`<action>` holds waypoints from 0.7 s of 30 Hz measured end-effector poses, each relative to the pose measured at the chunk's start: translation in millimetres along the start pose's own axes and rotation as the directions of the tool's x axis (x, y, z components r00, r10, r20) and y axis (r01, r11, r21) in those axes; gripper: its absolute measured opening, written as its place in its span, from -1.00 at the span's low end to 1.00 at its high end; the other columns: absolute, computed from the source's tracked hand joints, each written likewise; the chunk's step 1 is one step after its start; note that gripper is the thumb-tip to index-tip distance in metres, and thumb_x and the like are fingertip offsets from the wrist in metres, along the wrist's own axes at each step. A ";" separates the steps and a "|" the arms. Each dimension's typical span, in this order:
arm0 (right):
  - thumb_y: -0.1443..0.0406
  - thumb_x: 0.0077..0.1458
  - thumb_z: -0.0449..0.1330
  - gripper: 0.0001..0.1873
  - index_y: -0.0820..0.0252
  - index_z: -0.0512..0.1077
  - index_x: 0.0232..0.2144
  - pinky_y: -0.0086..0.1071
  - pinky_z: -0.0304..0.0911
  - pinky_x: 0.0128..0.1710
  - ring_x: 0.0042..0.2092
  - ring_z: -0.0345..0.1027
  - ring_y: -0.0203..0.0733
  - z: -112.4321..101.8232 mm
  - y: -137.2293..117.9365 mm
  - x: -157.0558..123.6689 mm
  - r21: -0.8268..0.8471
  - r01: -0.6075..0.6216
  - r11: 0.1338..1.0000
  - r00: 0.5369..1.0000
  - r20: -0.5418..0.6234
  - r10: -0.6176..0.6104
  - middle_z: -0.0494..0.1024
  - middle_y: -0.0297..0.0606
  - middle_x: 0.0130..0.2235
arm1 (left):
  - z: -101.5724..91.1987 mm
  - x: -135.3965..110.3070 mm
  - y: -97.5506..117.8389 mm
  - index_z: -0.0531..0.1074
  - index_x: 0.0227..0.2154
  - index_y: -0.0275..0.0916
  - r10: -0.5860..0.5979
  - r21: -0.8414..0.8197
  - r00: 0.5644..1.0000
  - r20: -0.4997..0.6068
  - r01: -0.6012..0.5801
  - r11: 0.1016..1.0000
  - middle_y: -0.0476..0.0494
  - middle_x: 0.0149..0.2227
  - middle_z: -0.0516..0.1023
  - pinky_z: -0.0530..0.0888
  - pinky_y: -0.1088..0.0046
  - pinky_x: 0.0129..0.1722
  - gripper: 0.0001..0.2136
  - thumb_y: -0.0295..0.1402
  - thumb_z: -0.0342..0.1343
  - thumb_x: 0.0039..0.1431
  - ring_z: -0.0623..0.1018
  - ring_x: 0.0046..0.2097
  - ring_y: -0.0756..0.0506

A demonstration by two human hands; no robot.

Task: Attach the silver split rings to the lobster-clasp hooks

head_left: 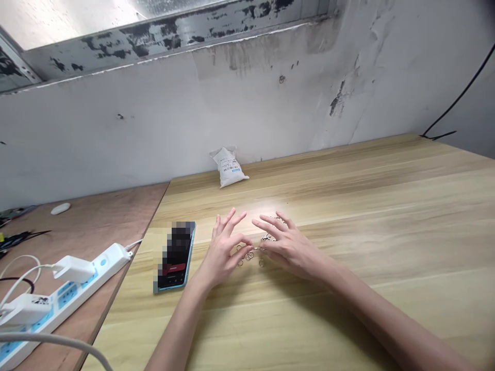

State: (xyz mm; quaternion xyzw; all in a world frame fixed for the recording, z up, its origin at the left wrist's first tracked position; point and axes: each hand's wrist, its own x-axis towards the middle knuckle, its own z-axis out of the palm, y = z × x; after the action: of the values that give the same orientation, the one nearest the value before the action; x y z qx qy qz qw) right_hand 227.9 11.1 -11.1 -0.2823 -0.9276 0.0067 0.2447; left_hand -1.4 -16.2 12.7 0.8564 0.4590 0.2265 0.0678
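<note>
Near the middle of the wooden table, my left hand (224, 251) pinches one end of a small silvery metal piece (256, 249) between thumb and forefinger, its other fingers raised. From the opposite side my right hand (289, 245) closes thumb and forefinger at the other end, partly hidden by the hand itself. The piece is too small to tell its exact kind. Several metal rings (249, 255) lie under and beside my left fingertips, and a single ring (262, 263) rests below the pinch. Small silvery metal parts (266, 237) lie behind my right fingers, partly covered.
A phone (178, 257) with a partly blurred screen lies left of my left hand. A white plastic packet (229, 167) stands near the wall. On the lower brown board at left are a power strip (112, 257) with chargers, cables, and a white oval object (61, 208).
</note>
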 end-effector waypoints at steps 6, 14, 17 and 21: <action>0.30 0.28 0.07 -0.76 0.09 0.55 -0.31 0.18 -0.06 0.26 0.30 0.07 0.02 -5.7 -5.9 0.7 0.059 -0.028 0.998 0.999 0.026 0.027 0.32 -0.19 0.24 | 5.7 1.6 2.3 0.50 -0.34 -0.16 0.117 0.210 0.991 -0.070 -0.100 0.973 -0.17 0.29 0.27 -0.02 -0.25 0.31 -0.87 -0.41 0.06 0.28 0.10 0.38 -0.28; 0.31 0.30 0.06 -0.71 0.08 0.53 -0.41 0.11 0.02 0.24 0.23 0.18 -0.06 -7.5 -15.8 3.5 0.311 -0.194 0.930 0.979 0.005 0.203 0.41 -0.26 0.16 | 9.3 1.5 11.4 0.45 -0.36 -0.16 0.205 0.364 0.971 -0.121 -0.148 0.919 -0.14 0.30 0.27 -0.08 -0.18 0.35 -0.86 -0.52 0.05 0.23 0.19 0.35 -0.26; 0.29 0.33 0.04 -0.69 0.05 0.56 -0.36 0.06 0.08 0.22 0.21 0.19 -0.06 -8.0 -15.6 2.8 0.392 -0.214 0.895 0.972 -0.005 0.235 0.42 -0.25 0.15 | 8.6 1.9 12.9 0.47 -0.37 -0.15 0.181 0.322 0.963 -0.200 -0.110 0.940 -0.15 0.26 0.32 -0.01 -0.14 0.34 -0.89 -0.47 0.09 0.22 0.23 0.33 -0.27; 0.26 0.34 0.02 -0.68 0.03 0.57 -0.33 0.08 0.03 0.24 0.22 0.17 -0.04 -10.1 -15.7 1.7 0.445 -0.231 0.865 0.964 -0.015 0.266 0.41 -0.26 0.15 | 5.7 1.8 14.1 0.48 -0.37 -0.15 0.109 0.188 0.956 -0.273 -0.058 0.980 -0.16 0.22 0.36 0.09 -0.07 0.31 -0.93 -0.41 0.13 0.21 0.23 0.32 -0.27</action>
State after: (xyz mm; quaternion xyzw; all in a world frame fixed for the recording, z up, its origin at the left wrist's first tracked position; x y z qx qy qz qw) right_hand 223.1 -2.4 1.0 -0.3368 -0.8479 0.2365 0.3343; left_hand 12.7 -22.2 12.7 0.8365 0.4458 0.3071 -0.0848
